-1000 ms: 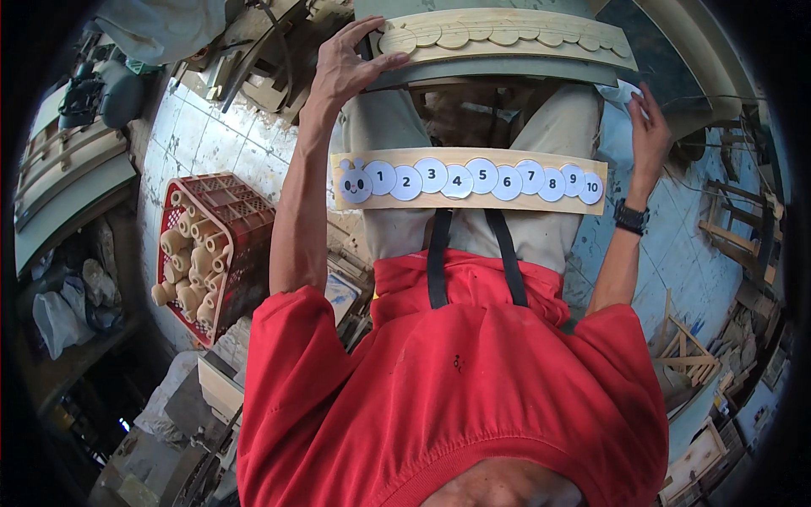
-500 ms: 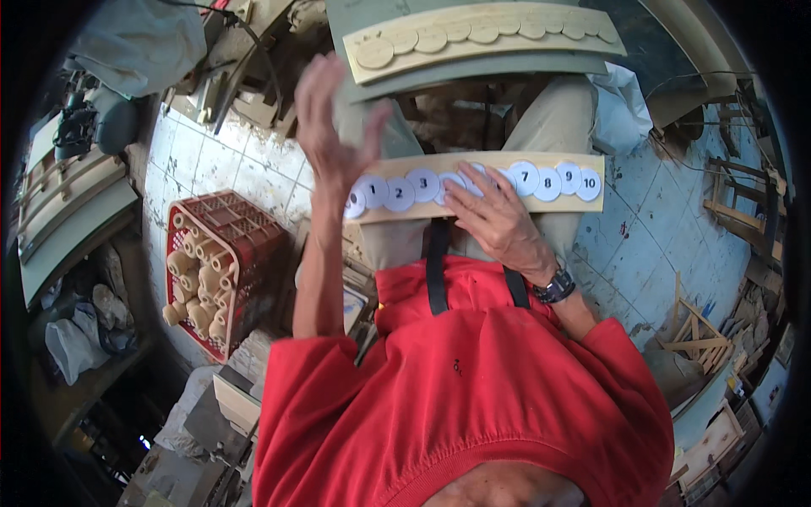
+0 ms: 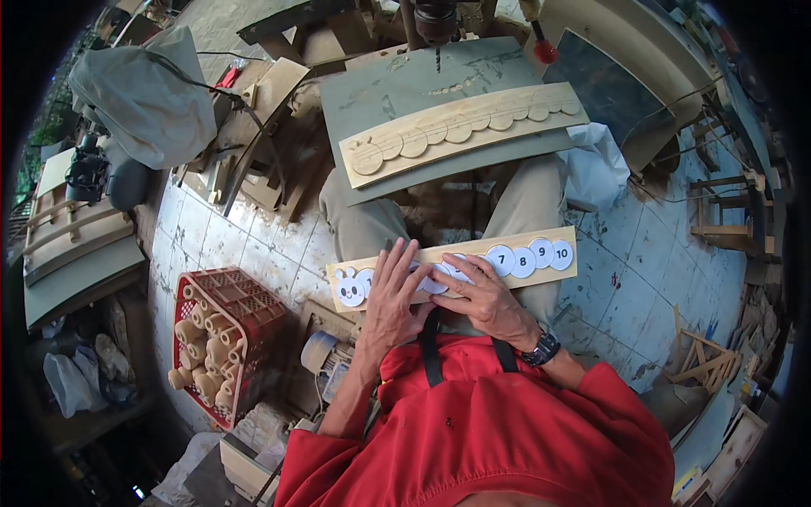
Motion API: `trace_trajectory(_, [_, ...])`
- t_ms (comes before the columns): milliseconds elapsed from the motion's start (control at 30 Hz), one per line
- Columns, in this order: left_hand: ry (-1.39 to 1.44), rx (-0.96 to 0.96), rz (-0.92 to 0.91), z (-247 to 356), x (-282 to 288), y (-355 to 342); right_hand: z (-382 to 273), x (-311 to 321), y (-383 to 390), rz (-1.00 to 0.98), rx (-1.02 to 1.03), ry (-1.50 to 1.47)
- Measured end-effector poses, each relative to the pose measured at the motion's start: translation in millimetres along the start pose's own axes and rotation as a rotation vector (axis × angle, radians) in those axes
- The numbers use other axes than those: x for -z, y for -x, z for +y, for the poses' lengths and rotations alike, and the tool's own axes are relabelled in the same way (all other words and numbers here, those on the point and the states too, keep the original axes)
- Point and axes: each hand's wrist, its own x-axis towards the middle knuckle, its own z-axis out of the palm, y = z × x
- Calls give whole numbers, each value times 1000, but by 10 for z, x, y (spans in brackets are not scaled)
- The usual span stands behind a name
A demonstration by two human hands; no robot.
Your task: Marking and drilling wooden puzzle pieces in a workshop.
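A pale wooden strip [image 3: 568,235] lies across my lap, bearing a row of overlapping numbered white paper circles [image 3: 523,262] with a smiling cartoon face [image 3: 350,287] at its left end. My left hand [image 3: 393,300] lies on the strip with fingers outstretched, covering several circles. Just right of it, my right hand [image 3: 486,296] presses on the circles, fingers spread and slightly bent. Beyond my knees, a similar plank [image 3: 465,110] marked with carved or drawn scalloped circles rests on a grey board [image 3: 380,84].
A drill chuck with bit [image 3: 436,24] hangs over the grey board. A red plastic crate [image 3: 270,304] of turned wooden pieces stands at my left. Covered machinery [image 3: 139,97] sits upper left, a white bag [image 3: 596,169] by my right knee, wooden offcuts [image 3: 701,363] at right.
My left hand has come down from the upper plank onto the lap strip; my right hand moved there from the upper right. The view has shifted, showing more beyond the grey board.
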Motion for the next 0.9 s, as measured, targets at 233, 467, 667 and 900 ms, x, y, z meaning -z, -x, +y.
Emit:
trace_trajectory(233, [-47, -8, 18, 14, -29, -60, 236, 458, -141, -22, -17, -197])
trace_trajectory(467, [-51, 27, 20, 35, -27, -76, 971, 1139, -641, 286, -130, 188])
trace_trajectory(667, [-103, -27, -24, 13, 37, -139, 1698, 1300, -1216, 102, 58, 183])
trace_trajectory(900, [-28, -31, -2, -26, 437, 18, 1939, 1249, -1417, -152, 63, 80])
